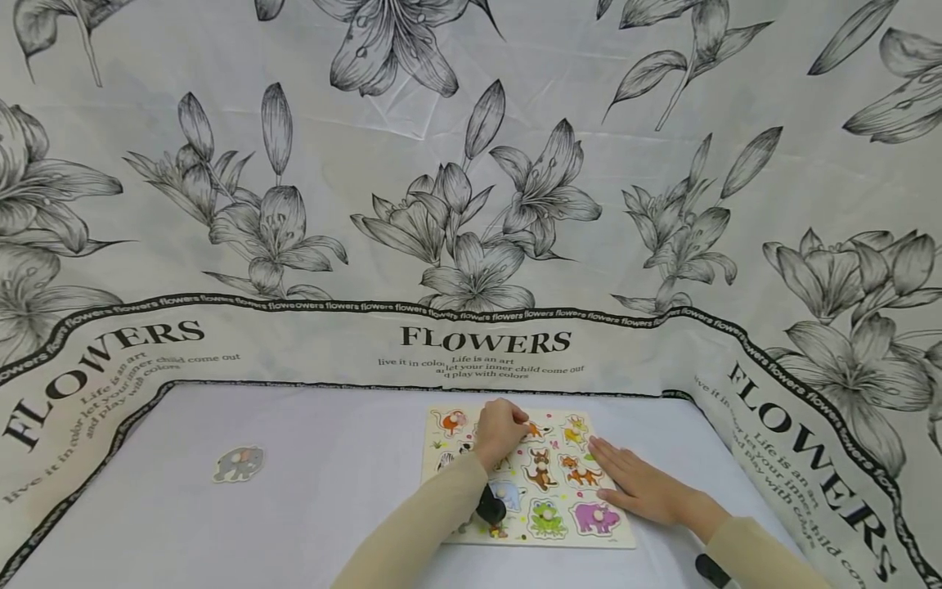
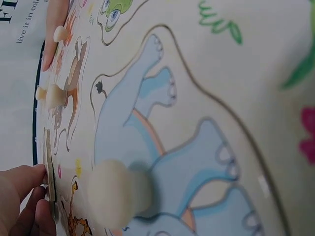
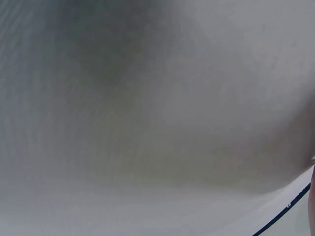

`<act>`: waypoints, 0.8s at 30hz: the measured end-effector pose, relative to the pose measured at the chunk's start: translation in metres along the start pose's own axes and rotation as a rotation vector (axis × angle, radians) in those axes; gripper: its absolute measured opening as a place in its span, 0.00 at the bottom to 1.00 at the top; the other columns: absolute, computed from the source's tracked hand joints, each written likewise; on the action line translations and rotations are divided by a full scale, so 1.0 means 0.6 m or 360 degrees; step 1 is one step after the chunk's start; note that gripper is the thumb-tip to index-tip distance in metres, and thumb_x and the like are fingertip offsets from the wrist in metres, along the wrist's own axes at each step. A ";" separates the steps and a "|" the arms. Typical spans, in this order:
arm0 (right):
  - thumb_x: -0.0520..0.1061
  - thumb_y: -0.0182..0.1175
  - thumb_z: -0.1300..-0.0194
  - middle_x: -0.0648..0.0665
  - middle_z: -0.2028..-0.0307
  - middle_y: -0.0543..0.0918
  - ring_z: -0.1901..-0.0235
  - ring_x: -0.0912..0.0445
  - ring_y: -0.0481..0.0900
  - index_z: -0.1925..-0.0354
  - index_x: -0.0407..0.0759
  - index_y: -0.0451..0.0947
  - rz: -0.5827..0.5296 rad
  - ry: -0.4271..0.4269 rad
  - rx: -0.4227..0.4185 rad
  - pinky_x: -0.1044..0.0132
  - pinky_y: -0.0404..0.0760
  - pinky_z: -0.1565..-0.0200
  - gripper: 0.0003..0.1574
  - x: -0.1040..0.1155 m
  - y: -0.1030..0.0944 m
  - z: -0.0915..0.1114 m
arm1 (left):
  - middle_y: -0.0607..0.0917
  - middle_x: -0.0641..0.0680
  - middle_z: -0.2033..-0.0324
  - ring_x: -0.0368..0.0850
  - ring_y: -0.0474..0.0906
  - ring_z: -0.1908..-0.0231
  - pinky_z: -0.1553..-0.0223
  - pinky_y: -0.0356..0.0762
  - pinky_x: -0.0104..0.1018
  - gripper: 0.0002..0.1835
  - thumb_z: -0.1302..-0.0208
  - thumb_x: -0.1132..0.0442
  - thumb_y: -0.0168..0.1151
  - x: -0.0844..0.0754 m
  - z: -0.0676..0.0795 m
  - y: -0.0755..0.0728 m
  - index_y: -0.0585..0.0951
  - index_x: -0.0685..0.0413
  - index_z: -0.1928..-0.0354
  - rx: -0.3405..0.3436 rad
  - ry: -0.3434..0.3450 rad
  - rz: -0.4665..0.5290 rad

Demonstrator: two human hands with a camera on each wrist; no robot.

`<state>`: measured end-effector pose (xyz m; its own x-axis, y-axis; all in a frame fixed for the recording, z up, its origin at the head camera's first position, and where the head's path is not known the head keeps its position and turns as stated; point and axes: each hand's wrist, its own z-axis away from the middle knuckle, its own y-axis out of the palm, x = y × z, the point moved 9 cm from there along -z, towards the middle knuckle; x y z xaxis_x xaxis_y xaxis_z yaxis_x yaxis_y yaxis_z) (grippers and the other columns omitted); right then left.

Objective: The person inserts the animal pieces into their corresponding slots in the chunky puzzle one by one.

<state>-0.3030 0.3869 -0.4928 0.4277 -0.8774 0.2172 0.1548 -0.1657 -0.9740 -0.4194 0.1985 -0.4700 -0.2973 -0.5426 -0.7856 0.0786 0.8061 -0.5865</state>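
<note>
My left hand (image 1: 503, 429) is over the back row of a wooden animal peg puzzle board (image 1: 515, 536). Its thumb and fingers pinch the edge of a thin puzzle piece (image 2: 50, 169), seen edge-on in the left wrist view and standing up from the board; an orange animal shows beside the fingertips in the head view. My right hand (image 1: 648, 488) lies with straight fingers along the board's right edge, near the orange tiger piece (image 1: 580, 471) and purple hippo piece (image 1: 598, 517). A blue knobbed hippo-like piece (image 2: 123, 128) fills much of the left wrist view.
A grey elephant piece (image 1: 238, 464) lies alone on the white tablecloth (image 1: 324, 491) at the left. Other pieces on the board include a frog (image 1: 547, 519) and a kangaroo (image 1: 540, 469). A flower-printed curtain (image 1: 486, 352) borders the table behind and at both sides.
</note>
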 end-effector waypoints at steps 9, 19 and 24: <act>0.62 0.44 0.27 0.36 0.25 0.50 0.28 0.38 0.48 0.26 0.38 0.47 0.0009 0.0002 -0.0004 0.88 0.22 0.40 0.45 -0.001 0.000 0.000 | 0.87 0.50 0.73 0.36 0.79 0.76 0.73 0.76 0.28 0.04 0.48 0.66 0.72 -0.001 0.002 0.004 0.87 0.53 0.69 -0.0014 -0.0008 -0.0003; 0.63 0.44 0.27 0.35 0.25 0.50 0.28 0.38 0.49 0.26 0.38 0.46 0.0004 -0.0002 0.0000 0.89 0.22 0.40 0.45 0.001 -0.001 -0.001 | 0.88 0.52 0.71 0.38 0.81 0.72 0.70 0.78 0.29 0.06 0.46 0.70 0.70 -0.001 0.001 0.002 0.87 0.57 0.65 0.0056 0.0024 0.0037; 0.62 0.45 0.27 0.34 0.26 0.51 0.28 0.39 0.50 0.26 0.37 0.48 0.0011 -0.0023 -0.0022 0.89 0.22 0.41 0.45 0.005 -0.005 0.001 | 0.88 0.54 0.68 0.42 0.84 0.68 0.65 0.81 0.31 0.09 0.47 0.71 0.70 -0.004 0.003 0.000 0.87 0.60 0.63 0.0120 0.0038 0.0022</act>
<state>-0.3019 0.3852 -0.4894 0.4417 -0.8720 0.2110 0.1396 -0.1655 -0.9763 -0.4167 0.1997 -0.4684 -0.3185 -0.5251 -0.7892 0.1542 0.7927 -0.5897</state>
